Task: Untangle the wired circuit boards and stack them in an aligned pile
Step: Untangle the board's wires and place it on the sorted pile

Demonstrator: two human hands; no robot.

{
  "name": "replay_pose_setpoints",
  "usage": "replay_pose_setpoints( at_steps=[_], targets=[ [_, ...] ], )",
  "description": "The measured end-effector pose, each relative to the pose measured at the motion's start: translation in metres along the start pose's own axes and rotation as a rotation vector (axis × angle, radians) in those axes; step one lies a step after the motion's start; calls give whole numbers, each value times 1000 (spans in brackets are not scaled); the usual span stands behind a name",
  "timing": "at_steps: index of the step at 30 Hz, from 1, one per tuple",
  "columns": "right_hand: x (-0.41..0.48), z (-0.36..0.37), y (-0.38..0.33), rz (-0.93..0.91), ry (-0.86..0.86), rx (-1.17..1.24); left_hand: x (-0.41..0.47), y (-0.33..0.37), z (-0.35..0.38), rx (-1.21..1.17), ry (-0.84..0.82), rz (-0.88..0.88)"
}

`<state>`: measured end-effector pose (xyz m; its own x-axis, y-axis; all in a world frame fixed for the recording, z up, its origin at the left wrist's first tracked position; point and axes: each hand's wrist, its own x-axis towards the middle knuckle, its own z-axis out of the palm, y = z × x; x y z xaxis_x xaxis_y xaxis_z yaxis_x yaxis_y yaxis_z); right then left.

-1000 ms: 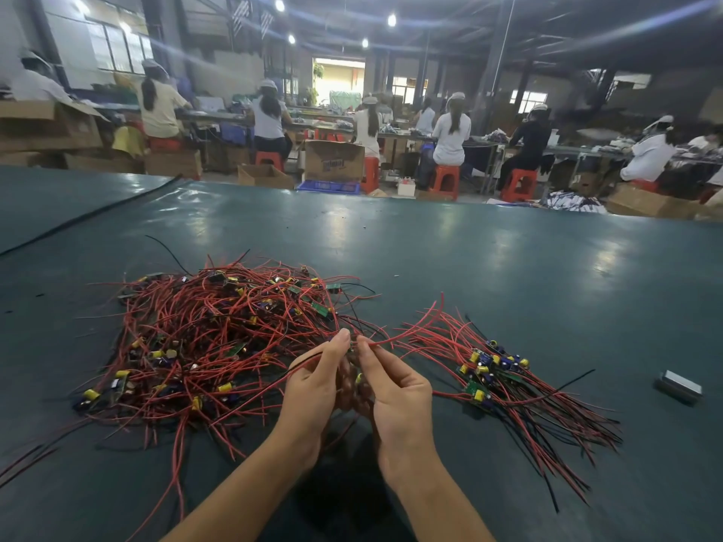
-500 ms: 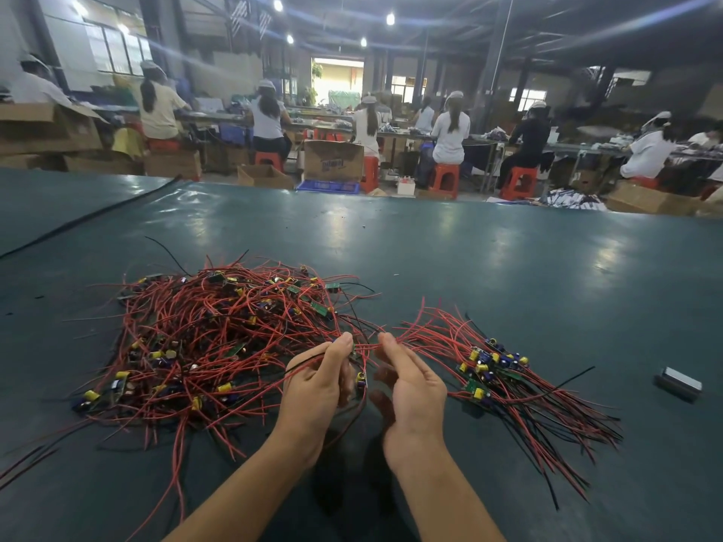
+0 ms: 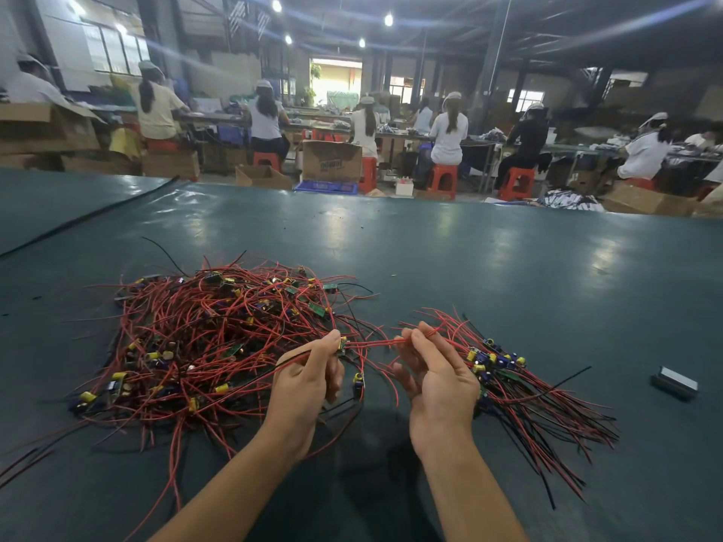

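Note:
A big tangled heap of red-wired circuit boards [image 3: 203, 338] lies on the dark green table at the left. A smaller, roughly aligned bundle of boards [image 3: 504, 365] with red and black wires fanning out lies at the right. My left hand [image 3: 309, 381] pinches a small green board at its fingertips, with wires running under the fingers. My right hand [image 3: 434, 377] pinches the red wires that stretch from that board. Another small board [image 3: 358, 381] dangles between the two hands.
A small grey metal block [image 3: 675, 382] lies at the right. A black cable [image 3: 90, 217] runs across the far left of the table [image 3: 469, 267]. Beyond the far edge stand cardboard boxes and red stools, where several people sit with their backs turned.
My hands were together over the middle; they have drawn apart, the left to the left with a board, the right to the right, and red wires now stretch taut between them.

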<state>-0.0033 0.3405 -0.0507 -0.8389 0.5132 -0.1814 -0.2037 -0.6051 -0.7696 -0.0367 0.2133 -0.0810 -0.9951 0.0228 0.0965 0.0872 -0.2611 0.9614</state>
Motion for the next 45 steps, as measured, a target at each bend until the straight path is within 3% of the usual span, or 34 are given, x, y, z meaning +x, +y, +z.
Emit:
replay_pose_setpoints(
  at_steps=[18,26,33,39,45],
  targets=[
    [-1,-3,-3,4,50,89,-1,-1,0,39,-89,24],
    [2,-8,-14,109,-80,101,0,3,-2,17,-52,6],
    [4,-11,-19,316,-129,286,-2,4,-1,12,-56,-25],
    [4,-5,-11,166,-169,104,-2,5,-2,-43,-52,-24],
    [-17,13,26,281,-167,-137,-2,2,-1,-15,-65,17]
  ],
)
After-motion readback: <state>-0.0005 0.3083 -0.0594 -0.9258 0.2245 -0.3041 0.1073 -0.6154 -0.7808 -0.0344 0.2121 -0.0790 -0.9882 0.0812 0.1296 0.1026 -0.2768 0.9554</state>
